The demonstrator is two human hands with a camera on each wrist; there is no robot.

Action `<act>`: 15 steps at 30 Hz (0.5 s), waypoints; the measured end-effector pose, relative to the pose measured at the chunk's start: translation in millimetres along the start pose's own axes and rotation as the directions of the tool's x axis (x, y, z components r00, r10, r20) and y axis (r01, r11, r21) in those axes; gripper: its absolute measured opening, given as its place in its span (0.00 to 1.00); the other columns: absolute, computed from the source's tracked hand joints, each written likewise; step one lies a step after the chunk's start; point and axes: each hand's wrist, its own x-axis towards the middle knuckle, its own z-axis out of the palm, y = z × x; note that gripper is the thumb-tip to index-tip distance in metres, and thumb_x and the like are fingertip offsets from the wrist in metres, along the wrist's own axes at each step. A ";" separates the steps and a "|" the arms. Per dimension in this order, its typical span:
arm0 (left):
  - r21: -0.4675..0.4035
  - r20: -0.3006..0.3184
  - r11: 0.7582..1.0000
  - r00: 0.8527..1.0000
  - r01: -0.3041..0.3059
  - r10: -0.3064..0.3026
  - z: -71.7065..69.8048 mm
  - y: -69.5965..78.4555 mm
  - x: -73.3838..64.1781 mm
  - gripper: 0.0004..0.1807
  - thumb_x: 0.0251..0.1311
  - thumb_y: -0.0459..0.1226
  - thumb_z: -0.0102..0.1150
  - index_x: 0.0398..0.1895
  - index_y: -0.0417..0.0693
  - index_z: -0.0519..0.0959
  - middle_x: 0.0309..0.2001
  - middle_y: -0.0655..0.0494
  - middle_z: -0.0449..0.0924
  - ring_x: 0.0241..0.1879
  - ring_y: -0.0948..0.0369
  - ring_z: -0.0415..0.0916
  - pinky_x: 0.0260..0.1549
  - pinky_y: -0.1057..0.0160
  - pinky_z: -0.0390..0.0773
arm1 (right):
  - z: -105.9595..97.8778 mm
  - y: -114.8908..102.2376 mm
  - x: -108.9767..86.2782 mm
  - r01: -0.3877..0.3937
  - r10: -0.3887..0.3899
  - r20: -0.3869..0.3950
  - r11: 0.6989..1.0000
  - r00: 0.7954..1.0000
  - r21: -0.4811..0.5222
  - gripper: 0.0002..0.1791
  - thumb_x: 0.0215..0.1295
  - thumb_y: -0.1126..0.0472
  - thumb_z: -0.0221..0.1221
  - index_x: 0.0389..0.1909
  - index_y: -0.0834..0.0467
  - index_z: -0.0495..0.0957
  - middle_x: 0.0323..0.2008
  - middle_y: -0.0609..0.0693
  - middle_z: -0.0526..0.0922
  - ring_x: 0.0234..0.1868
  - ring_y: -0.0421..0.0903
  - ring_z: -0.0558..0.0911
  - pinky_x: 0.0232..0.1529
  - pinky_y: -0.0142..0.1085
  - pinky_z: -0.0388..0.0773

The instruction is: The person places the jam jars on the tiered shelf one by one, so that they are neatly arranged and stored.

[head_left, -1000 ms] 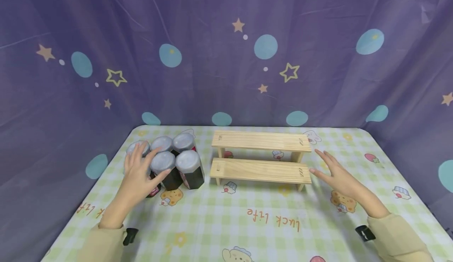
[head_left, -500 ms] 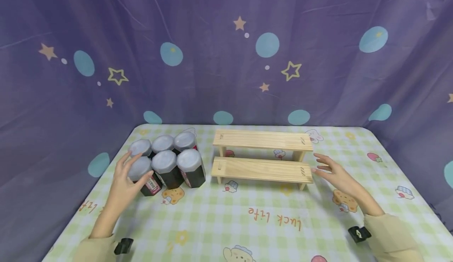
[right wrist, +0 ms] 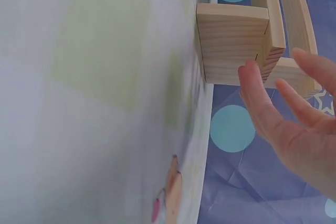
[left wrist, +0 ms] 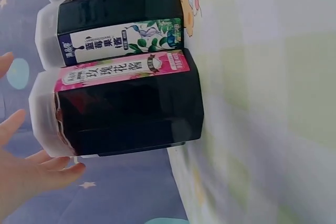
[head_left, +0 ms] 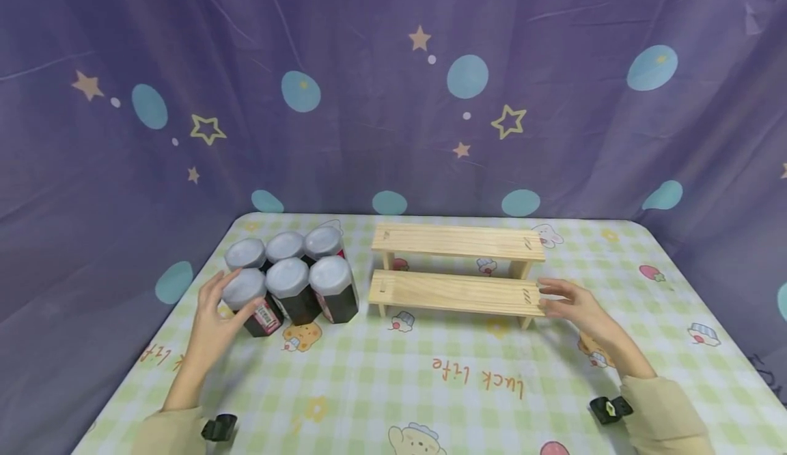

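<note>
Several dark jam jars with whitish lids stand in two rows on the left of the table. At the front-left jar (head_left: 261, 318), my left hand (head_left: 214, 318) has thumb and fingers spread about the lid (left wrist: 44, 114), with gaps showing in the left wrist view. A pink label (left wrist: 126, 69) faces out on that jar, and a blueberry label (left wrist: 123, 40) on its neighbour. My right hand (head_left: 578, 313) is at the right end of the lower board (head_left: 455, 291) of a two-step wooden stand, fingertips (right wrist: 252, 69) right by the board's end, holding nothing.
The upper board (head_left: 458, 242) of the stand rises behind the lower one. A checked tablecloth (head_left: 369, 387) with cartoon prints covers the table. Behind hangs a purple curtain (head_left: 369, 134) with stars and balloons. Black straps (head_left: 219, 428) sit on the wrists.
My left hand has drawn back from over the jars and come down around the front-left jar's lid. The right hand has shifted left to the lower board's end, its fingers bending a little.
</note>
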 end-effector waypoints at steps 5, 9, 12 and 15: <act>-0.045 -0.014 0.999 1.000 0.005 -0.005 1.9 -9.1 4.0 0.35 0.51 0.36 0.61 0.62 0.39 0.60 0.63 0.34 0.43 0.62 0.39 0.44 0.53 0.37 0.51 | 1.3 1.2 0.6 -0.034 0.035 -0.025 0.999 0.999 0.020 0.32 0.60 0.57 0.56 0.60 0.69 0.59 0.54 0.71 0.65 0.40 0.41 0.78 0.40 0.37 0.76; -0.056 -0.011 0.998 1.000 0.018 -0.019 2.3 -13.9 4.7 0.35 0.51 0.35 0.61 0.62 0.39 0.59 0.63 0.35 0.46 0.60 0.40 0.47 0.50 0.36 0.56 | 0.7 1.7 0.5 -0.060 0.061 -0.019 0.997 0.998 0.041 0.31 0.59 0.57 0.56 0.60 0.69 0.60 0.52 0.70 0.66 0.37 0.41 0.79 0.41 0.39 0.76; -0.053 -0.004 0.998 1.000 0.029 -0.029 3.1 -17.9 4.9 0.35 0.51 0.35 0.61 0.63 0.39 0.59 0.61 0.36 0.49 0.57 0.43 0.51 0.49 0.38 0.59 | 0.6 1.9 0.0 -0.072 0.073 -0.006 0.996 0.997 0.053 0.30 0.59 0.58 0.56 0.59 0.69 0.61 0.51 0.69 0.67 0.36 0.44 0.80 0.41 0.39 0.76; -0.042 0.002 0.999 0.999 0.034 -0.034 4.2 -21.4 4.6 0.36 0.51 0.35 0.61 0.63 0.40 0.58 0.60 0.37 0.51 0.55 0.46 0.54 0.48 0.45 0.63 | 1.0 1.8 -0.5 -0.074 0.074 0.003 0.995 0.997 0.064 0.29 0.59 0.60 0.56 0.59 0.70 0.61 0.49 0.68 0.68 0.36 0.45 0.80 0.40 0.38 0.76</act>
